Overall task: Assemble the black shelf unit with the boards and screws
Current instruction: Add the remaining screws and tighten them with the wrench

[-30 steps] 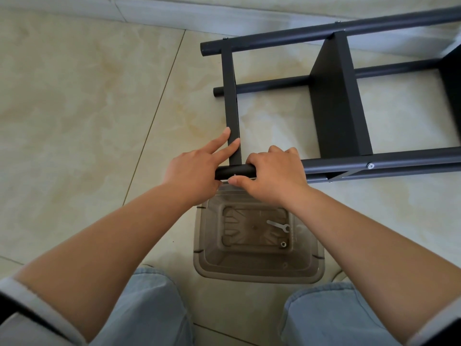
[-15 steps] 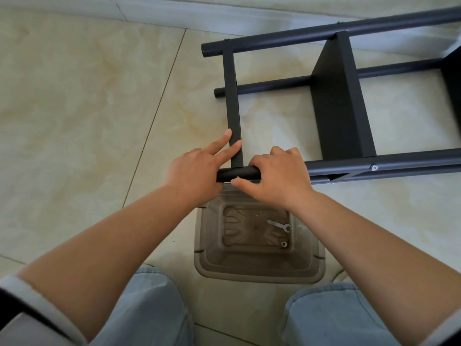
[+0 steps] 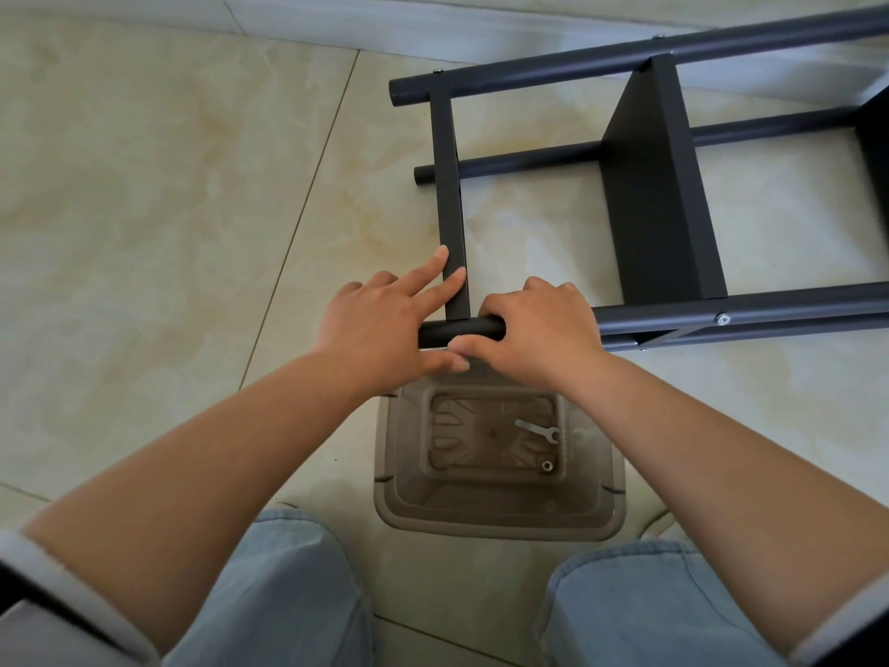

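The near tube (image 3: pixel 462 332) of the black shelf unit (image 3: pixel 659 195) is gripped by the right hand (image 3: pixel 539 324), fingers curled over the top and thumb tucked beneath. The tube's end is cradled by the left hand (image 3: pixel 380 324), two straight fingers laid along the end crossbar (image 3: pixel 447 195) towards twelve o'clock, thumb stretched under the tube. The unit is seen lying on its side on the tiled floor (image 3: pixel 144 209), running away towards two o'clock, with a black board (image 3: pixel 659 185) fixed between its tubes and a screw (image 3: pixel 722 319) showing at three o'clock of the right hand. At six o'clock, a translucent bin (image 3: pixel 500 517) is placed, a small wrench (image 3: pixel 538 430) inside.
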